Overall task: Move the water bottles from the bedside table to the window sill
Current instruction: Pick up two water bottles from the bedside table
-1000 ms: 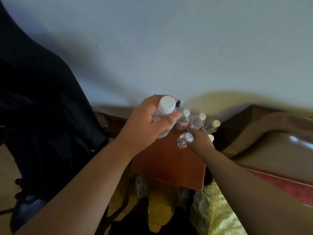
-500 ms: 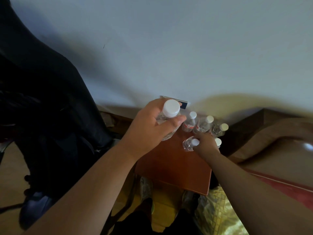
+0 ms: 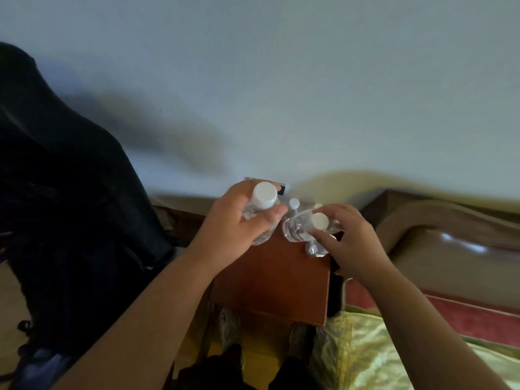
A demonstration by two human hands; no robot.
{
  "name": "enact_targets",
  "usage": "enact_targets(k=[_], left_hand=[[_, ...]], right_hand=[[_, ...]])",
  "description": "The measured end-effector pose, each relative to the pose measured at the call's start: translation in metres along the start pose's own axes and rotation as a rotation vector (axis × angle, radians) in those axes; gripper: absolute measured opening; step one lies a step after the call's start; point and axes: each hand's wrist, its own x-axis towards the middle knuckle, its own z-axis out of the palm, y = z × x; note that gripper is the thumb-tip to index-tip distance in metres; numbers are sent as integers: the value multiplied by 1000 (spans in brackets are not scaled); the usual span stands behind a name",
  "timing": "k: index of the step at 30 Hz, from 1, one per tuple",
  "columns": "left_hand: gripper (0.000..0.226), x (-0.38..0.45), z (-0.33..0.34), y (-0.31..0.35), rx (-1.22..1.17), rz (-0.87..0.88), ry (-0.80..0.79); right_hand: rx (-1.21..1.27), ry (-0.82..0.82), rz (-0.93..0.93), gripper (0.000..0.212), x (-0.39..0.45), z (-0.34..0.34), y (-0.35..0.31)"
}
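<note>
- Water bottles are the whole business here, and they sit clustered at the far end of the bench (image 3: 270, 285), up against the wall; no window sill shows from where the person stands.
- Wall (image 3: 281, 80), pale and bare, fills the upper view, with a dark padded chair back (image 3: 70, 192) at the left and a brown headboard (image 3: 450, 220) at the right.
- Bed (image 3: 394, 356) lies just beside the bench on the right, under a shiny yellow-green cover with a red band along its edge.
- Bench top is reddish-brown wood, and its near part carries nothing that I can see.
- Left hand (image 3: 239, 229) is wrapped round the large bottle (image 3: 261, 209), thumb across the front below the white cap, holding it upright above the bench, I judge ready for carrying.
- Right hand (image 3: 349, 240) has its fingers curled round a smaller bottle (image 3: 302, 228) near the cap, which tips toward the camera; it seems to be gathering a second load so that one trip moves more.
- Crumpled clear plastic (image 3: 316, 249) shows under the right hand; whether that is another bottle I cannot tell.
- Two more white caps (image 3: 294, 203) peek out behind the hands, so some bottles wait on the bench.
- Small dark card or label (image 3: 282, 190) stands against the wall behind the large bottle.
</note>
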Motion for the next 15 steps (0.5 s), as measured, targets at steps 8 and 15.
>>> enact_targets(k=[8, 15], left_hand=[[45, -5, -15, 45, 24, 61, 44], [47, -10, -24, 86, 66, 141, 11]], right_hand=[[104, 77, -90, 37, -11, -78, -86], [49, 242, -173, 42, -26, -113, -130]])
